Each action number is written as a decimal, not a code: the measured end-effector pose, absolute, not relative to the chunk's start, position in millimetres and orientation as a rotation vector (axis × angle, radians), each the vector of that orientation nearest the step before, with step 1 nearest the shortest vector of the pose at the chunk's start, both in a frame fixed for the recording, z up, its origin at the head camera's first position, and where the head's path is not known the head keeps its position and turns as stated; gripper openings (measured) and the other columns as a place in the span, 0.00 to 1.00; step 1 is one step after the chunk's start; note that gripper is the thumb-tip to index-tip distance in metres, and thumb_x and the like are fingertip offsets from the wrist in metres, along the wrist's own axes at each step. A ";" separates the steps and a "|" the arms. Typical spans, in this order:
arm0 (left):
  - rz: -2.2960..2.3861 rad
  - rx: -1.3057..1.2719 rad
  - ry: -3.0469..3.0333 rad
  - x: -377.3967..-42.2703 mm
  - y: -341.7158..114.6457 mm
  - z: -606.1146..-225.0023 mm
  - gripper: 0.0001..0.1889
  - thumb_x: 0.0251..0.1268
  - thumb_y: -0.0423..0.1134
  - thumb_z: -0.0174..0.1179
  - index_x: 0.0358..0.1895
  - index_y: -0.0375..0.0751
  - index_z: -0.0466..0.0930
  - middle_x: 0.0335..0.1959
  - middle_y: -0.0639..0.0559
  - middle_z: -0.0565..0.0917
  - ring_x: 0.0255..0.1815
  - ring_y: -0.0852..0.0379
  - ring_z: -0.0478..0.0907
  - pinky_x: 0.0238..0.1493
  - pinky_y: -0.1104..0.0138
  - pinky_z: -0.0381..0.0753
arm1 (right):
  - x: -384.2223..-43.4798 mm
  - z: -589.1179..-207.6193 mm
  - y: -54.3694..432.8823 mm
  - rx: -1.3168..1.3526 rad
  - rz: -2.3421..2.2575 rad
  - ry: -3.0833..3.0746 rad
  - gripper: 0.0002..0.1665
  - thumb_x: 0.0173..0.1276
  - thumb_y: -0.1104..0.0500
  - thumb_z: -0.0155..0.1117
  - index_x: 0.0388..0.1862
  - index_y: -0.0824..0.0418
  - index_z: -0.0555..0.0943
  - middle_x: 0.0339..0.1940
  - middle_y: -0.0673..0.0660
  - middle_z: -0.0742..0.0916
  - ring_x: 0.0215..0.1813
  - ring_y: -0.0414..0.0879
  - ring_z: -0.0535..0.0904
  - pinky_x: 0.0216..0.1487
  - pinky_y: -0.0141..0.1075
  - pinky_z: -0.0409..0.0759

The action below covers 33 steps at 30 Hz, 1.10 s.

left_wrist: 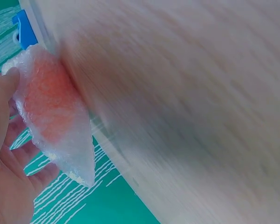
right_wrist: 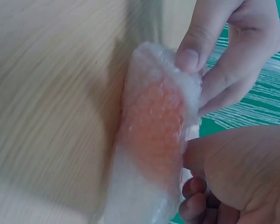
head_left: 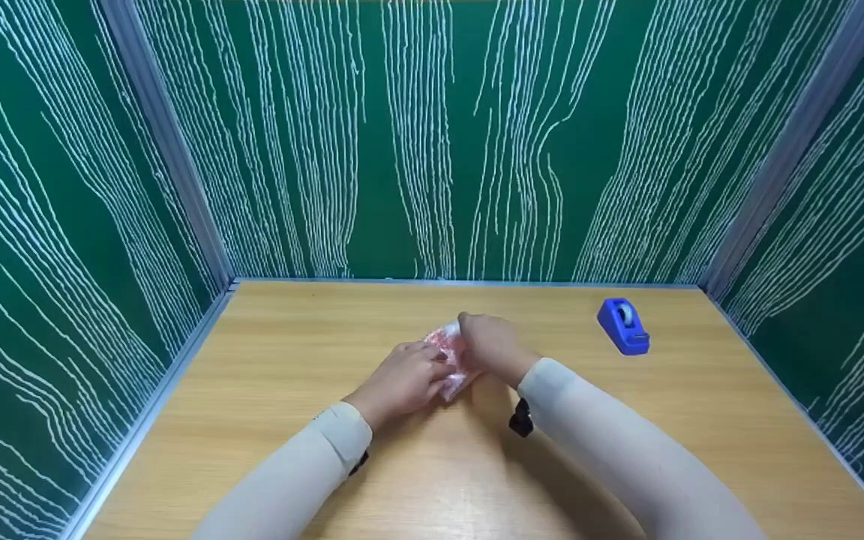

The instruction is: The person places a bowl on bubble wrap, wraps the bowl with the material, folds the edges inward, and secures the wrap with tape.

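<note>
A small flat bundle of bubble wrap (head_left: 442, 340) with something orange-red inside stands tilted at the middle of the table, between both hands. My left hand (head_left: 404, 377) grips its left side. In the left wrist view the left thumb lies on the wrap (left_wrist: 56, 100) while other fingers spread behind it. From the right, my right hand (head_left: 493, 346) holds the far edge with bent fingers. Close up in the right wrist view, the layered wrap (right_wrist: 153, 121) shows bubbles, with a thumb pressed on its upper edge. What is inside stays blurred by the plastic.
A blue tape dispenser (head_left: 631, 337) with a clear roll stands at the table's back right. The wooden table (head_left: 312, 322) is bounded at the back and sides by green panels (head_left: 469, 135) with white wavy lines. A black wrist device (head_left: 521, 418) hangs below the right sleeve.
</note>
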<state>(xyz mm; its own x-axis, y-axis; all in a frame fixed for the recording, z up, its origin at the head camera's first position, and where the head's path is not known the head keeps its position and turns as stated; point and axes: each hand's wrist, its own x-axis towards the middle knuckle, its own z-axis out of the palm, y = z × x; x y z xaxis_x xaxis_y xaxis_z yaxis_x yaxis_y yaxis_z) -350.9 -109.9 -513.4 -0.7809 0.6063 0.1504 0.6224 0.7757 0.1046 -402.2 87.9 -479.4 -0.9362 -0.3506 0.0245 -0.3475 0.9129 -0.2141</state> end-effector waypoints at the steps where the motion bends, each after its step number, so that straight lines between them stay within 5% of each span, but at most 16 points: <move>1: -0.219 -0.992 -2.863 -350.8 -110.0 -513.1 0.19 0.89 0.53 0.61 0.70 0.55 0.91 0.72 0.52 0.87 0.77 0.50 0.80 0.87 0.48 0.73 | -402.9 -479.3 89.5 -0.547 -0.370 3.055 0.36 0.69 0.65 0.82 0.74 0.68 0.81 0.61 0.68 0.92 0.59 0.64 0.91 0.71 0.57 0.89; 12: -0.215 -0.961 -2.901 -348.8 -112.8 -513.2 0.19 0.90 0.54 0.61 0.70 0.53 0.91 0.75 0.52 0.86 0.79 0.49 0.78 0.89 0.48 0.70 | -405.6 -483.8 96.3 -0.426 -0.558 2.998 0.33 0.74 0.68 0.75 0.76 0.57 0.80 0.67 0.68 0.83 0.63 0.61 0.85 0.72 0.56 0.89; 20: -0.225 -0.936 -2.921 -348.8 -116.4 -513.6 0.21 0.90 0.55 0.60 0.74 0.56 0.88 0.77 0.53 0.84 0.81 0.49 0.77 0.91 0.48 0.67 | -406.3 -492.6 96.2 -0.306 -0.765 2.949 0.24 0.88 0.60 0.62 0.78 0.53 0.78 0.74 0.67 0.79 0.73 0.65 0.82 0.77 0.61 0.84; 33: -0.273 -0.932 -2.896 -353.0 -117.4 -516.5 0.21 0.88 0.56 0.63 0.73 0.56 0.89 0.75 0.54 0.86 0.81 0.49 0.78 0.90 0.46 0.68 | -405.3 -484.5 97.3 -0.309 -0.793 2.906 0.27 0.84 0.54 0.71 0.77 0.53 0.78 0.79 0.66 0.77 0.76 0.64 0.79 0.83 0.62 0.79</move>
<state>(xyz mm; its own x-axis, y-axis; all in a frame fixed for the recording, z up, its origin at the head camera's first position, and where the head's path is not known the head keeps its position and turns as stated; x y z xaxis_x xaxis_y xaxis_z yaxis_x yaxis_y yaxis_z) -353.0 -117.4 -516.5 -0.8102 0.5700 0.1370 0.5855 0.7980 0.1427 -405.3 97.3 -484.5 -0.9727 -0.2251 -0.0555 -0.1657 0.8424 -0.5127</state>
